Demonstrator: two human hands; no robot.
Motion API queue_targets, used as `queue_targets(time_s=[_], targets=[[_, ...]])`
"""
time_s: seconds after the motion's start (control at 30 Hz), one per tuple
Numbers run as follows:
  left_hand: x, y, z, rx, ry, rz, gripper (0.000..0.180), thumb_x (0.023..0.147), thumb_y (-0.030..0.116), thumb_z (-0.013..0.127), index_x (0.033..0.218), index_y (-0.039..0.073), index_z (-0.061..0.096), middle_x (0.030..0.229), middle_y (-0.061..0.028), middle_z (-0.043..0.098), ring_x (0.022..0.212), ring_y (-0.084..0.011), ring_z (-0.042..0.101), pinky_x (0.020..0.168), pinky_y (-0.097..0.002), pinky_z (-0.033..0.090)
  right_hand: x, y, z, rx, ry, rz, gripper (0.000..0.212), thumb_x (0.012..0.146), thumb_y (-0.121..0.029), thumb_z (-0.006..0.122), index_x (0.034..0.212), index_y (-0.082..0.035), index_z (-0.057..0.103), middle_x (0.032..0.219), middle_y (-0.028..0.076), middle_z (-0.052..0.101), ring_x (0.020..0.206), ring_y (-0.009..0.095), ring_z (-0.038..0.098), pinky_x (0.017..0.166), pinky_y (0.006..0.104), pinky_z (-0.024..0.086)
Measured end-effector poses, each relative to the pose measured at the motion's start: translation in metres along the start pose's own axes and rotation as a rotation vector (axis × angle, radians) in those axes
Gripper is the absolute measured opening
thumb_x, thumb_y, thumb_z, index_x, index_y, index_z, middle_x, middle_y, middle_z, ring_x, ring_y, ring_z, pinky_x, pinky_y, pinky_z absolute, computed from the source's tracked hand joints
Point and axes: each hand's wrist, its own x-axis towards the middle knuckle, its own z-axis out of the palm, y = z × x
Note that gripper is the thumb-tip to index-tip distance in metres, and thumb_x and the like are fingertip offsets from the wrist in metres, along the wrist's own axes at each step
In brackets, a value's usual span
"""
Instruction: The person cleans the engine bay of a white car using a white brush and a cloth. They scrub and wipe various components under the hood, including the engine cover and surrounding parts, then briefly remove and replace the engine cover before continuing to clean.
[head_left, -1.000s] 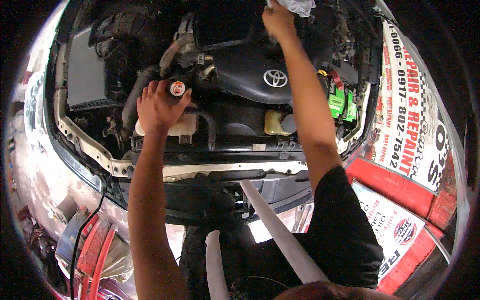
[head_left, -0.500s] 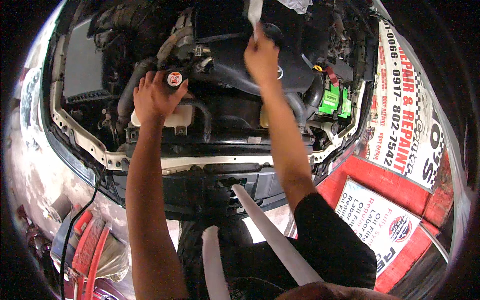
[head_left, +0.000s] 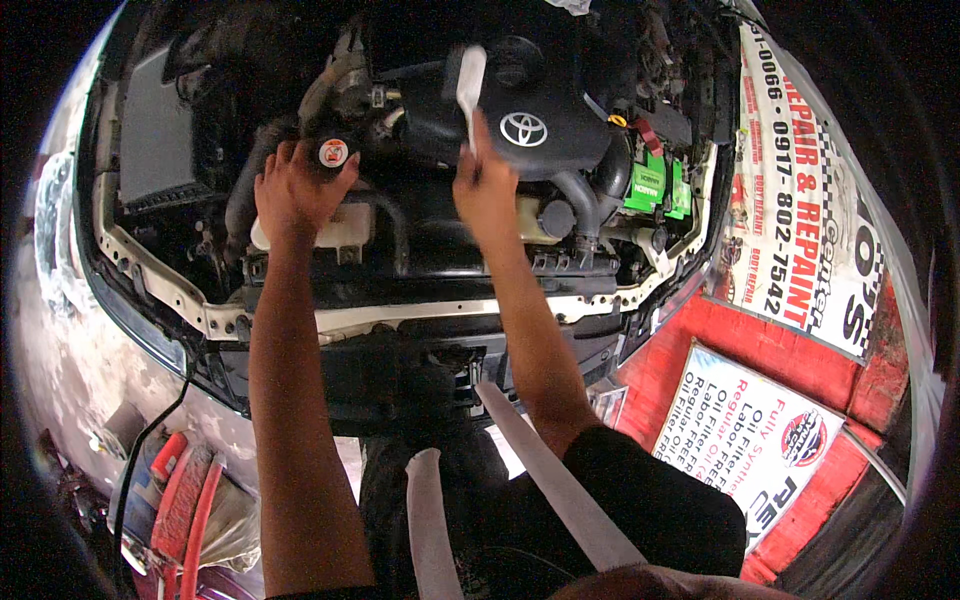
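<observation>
My left hand point(head_left: 295, 200) rests at the front left of the engine bay, its fingers spread over dark parts. Between its index finger and thumb sits a round black cap point(head_left: 333, 152) with a white and red label; how firmly the fingers touch it is hidden. My right hand point(head_left: 487, 190) is closed round the thin handle of a brush point(head_left: 470, 80), its pale, long head pointing away from me and slightly blurred. The brush is over the left part of the black engine cover point(head_left: 570, 140), which carries a silver oval emblem.
A green-topped battery point(head_left: 650, 183) stands right of the engine. Before my left hand is a whitish plastic reservoir point(head_left: 345, 226). The pale front crossmember point(head_left: 400, 318) runs under my forearms. Printed signs point(head_left: 745, 440) lie on the right, and red parts point(head_left: 185, 500) at lower left.
My right hand has drawn the brush back and to the left across the engine cover, uncovering the emblem. My left hand stays beside the black cap. The whole view has shifted slightly.
</observation>
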Motion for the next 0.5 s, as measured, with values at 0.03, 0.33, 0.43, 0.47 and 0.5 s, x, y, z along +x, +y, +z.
queue_targets(time_s=[0.03, 0.33, 0.43, 0.47, 0.5], targets=[[-0.003, -0.005, 0.004, 0.004, 0.037, -0.003, 0.068, 0.081, 0.072, 0.067, 0.109, 0.011, 0.073, 0.113, -0.0135, 0.068, 0.111, -0.0354, 0.066, 0.091, -0.0507, 0.051, 0.007, -0.008, 0.001, 0.005, -0.051, 0.032, 0.053, 0.099, -0.008, 0.060, 0.151, -0.011, 0.053, 0.105, 0.033, 0.070, 0.088, 0.038, 0.077, 0.077, 0.0412, 0.059], [-0.001, 0.005, 0.004, 0.030, 0.046, 0.038, 0.072, 0.081, 0.075, 0.067, 0.110, 0.009, 0.072, 0.110, -0.0144, 0.068, 0.108, -0.0354, 0.066, 0.089, -0.0508, 0.051, 0.076, -0.010, 0.011, -0.076, -0.008, 0.177, 0.054, 0.097, -0.010, 0.059, 0.151, -0.012, 0.052, 0.094, 0.032, 0.070, 0.091, 0.045, 0.073, 0.079, 0.0488, 0.059], [-0.005, -0.006, 0.013, 0.006, 0.150, 0.064, 0.072, 0.081, 0.074, 0.067, 0.108, 0.008, 0.072, 0.108, -0.0141, 0.068, 0.106, -0.0355, 0.067, 0.087, -0.0508, 0.051, 0.007, -0.028, 0.012, -0.037, 0.009, -0.023, 0.060, 0.096, -0.005, 0.061, 0.154, -0.010, 0.048, 0.089, 0.032, 0.070, 0.086, 0.042, 0.076, 0.074, 0.0475, 0.059], [-0.004, -0.003, 0.009, 0.003, 0.074, 0.044, 0.071, 0.081, 0.074, 0.067, 0.107, 0.008, 0.072, 0.108, -0.0140, 0.068, 0.106, -0.0355, 0.067, 0.087, -0.0507, 0.051, 0.000, -0.031, 0.010, -0.137, 0.111, -0.205, 0.060, 0.096, -0.005, 0.062, 0.154, -0.008, 0.048, 0.090, 0.032, 0.070, 0.086, 0.041, 0.076, 0.073, 0.0465, 0.059], [-0.001, 0.000, 0.002, 0.001, -0.002, 0.024, 0.071, 0.081, 0.073, 0.067, 0.107, 0.007, 0.072, 0.107, -0.0138, 0.068, 0.106, -0.0354, 0.067, 0.086, -0.0507, 0.051, -0.002, -0.029, 0.002, -0.061, 0.000, -0.063, 0.059, 0.097, -0.006, 0.062, 0.154, -0.008, 0.048, 0.091, 0.032, 0.070, 0.087, 0.040, 0.076, 0.073, 0.0457, 0.059]])
